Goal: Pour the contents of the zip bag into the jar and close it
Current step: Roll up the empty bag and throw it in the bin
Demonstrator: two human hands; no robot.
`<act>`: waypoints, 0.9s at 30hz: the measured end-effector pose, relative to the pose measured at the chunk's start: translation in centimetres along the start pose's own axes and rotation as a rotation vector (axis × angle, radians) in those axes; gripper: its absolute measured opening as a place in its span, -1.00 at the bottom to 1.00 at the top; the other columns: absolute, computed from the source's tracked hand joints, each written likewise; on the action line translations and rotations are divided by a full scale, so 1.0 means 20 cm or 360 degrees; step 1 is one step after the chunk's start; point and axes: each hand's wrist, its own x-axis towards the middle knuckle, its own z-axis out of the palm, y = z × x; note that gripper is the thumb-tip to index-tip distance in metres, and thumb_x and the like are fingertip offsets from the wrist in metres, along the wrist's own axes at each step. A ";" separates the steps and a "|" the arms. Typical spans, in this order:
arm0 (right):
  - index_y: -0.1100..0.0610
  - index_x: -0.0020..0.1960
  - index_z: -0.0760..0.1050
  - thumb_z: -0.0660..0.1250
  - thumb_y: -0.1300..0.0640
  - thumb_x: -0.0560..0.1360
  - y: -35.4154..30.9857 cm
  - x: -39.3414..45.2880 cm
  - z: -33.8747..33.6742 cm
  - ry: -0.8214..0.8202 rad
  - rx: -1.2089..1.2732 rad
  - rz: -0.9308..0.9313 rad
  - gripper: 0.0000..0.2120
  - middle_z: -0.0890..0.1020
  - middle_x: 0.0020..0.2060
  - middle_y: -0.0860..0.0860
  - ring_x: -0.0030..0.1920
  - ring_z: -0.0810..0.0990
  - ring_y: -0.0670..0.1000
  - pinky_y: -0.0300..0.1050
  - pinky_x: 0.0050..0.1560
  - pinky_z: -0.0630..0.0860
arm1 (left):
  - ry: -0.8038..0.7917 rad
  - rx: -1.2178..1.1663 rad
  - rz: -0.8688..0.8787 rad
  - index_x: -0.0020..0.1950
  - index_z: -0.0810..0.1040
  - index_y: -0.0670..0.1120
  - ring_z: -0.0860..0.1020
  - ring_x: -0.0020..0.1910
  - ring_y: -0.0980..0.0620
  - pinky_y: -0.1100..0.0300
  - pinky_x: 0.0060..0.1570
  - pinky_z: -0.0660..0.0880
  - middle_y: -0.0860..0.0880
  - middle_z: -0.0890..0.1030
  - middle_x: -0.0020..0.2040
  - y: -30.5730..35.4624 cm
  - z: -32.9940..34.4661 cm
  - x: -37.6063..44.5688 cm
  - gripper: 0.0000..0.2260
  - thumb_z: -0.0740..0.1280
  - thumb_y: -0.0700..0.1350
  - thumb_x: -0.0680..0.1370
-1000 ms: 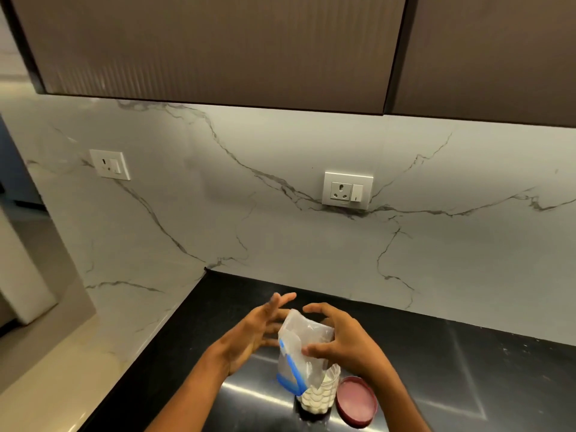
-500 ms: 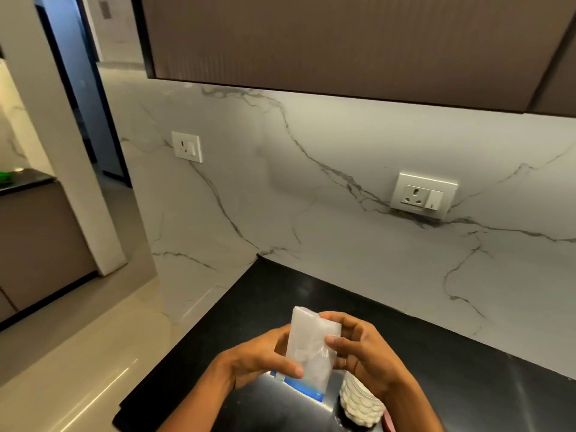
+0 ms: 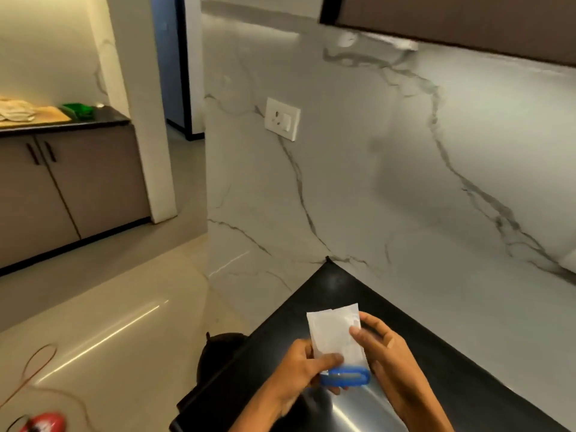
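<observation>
A clear zip bag [image 3: 335,336] with a blue zip strip at its lower end is held upside down above the black counter [image 3: 336,288]. It looks flat and nearly empty. My left hand [image 3: 307,369] pinches its lower left side just above the blue strip. My right hand [image 3: 385,350] holds the bag's right edge with the fingertips. The jar and its lid are out of the frame.
A marble backsplash with a wall socket [image 3: 282,118] rises behind the counter. The counter's left end drops to a glossy floor, where a dark round object [image 3: 218,353] stands close by. A cabinet [image 3: 68,182] stands far left; a red item [image 3: 43,424] and cord lie on the floor.
The view has swung left, so the jar and the red lid have left the frame. The bag has come off the jar, and both hands now hold it flat and upended.
</observation>
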 end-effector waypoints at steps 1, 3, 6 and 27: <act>0.05 0.27 0.46 0.57 -0.03 0.28 -0.01 0.06 0.07 -0.0100 -0.0132 0.0041 -0.39 0.65 0.09 0.06 0.04 0.68 0.11 -0.08 -0.12 0.66 | 0.0073 -0.0098 0.0005 0.25 0.56 -0.05 0.70 0.07 -0.12 -0.05 0.05 0.65 -0.07 0.71 0.10 0.00 -0.06 0.03 -0.61 0.50 -0.02 0.45; -0.03 0.26 0.42 0.62 -0.11 0.14 -0.01 0.18 0.21 -0.0220 -0.0379 0.0076 -0.24 0.63 0.09 -0.02 0.05 0.66 0.03 -0.18 -0.15 0.63 | 0.0214 -0.0208 0.0035 0.22 0.57 -0.04 0.71 0.04 -0.11 -0.05 0.03 0.66 -0.04 0.73 0.05 0.00 -0.17 0.09 -0.67 0.48 -0.03 0.48; -0.01 0.24 0.43 0.62 0.10 0.26 0.02 0.38 0.44 -0.0179 -0.0528 0.0018 -0.38 0.63 0.05 -0.05 0.00 0.66 -0.02 -0.24 -0.20 0.61 | 0.0506 -0.0279 0.0061 0.15 0.61 -0.01 0.71 0.02 -0.03 -0.02 0.01 0.66 -0.04 0.73 0.03 0.02 -0.36 0.18 -0.72 0.49 -0.01 0.48; 0.26 -0.15 0.49 0.56 0.24 0.32 1.25 2.03 1.56 -0.0488 -0.1321 0.0915 -0.74 0.61 -0.18 0.22 -0.27 0.62 0.13 -0.14 -0.43 0.52 | 0.1495 -0.1014 -0.0590 0.04 0.50 -0.23 0.66 -0.31 -0.08 0.12 -0.35 0.62 -0.22 0.66 -0.15 -0.94 -1.85 0.93 -0.67 0.58 -0.25 0.40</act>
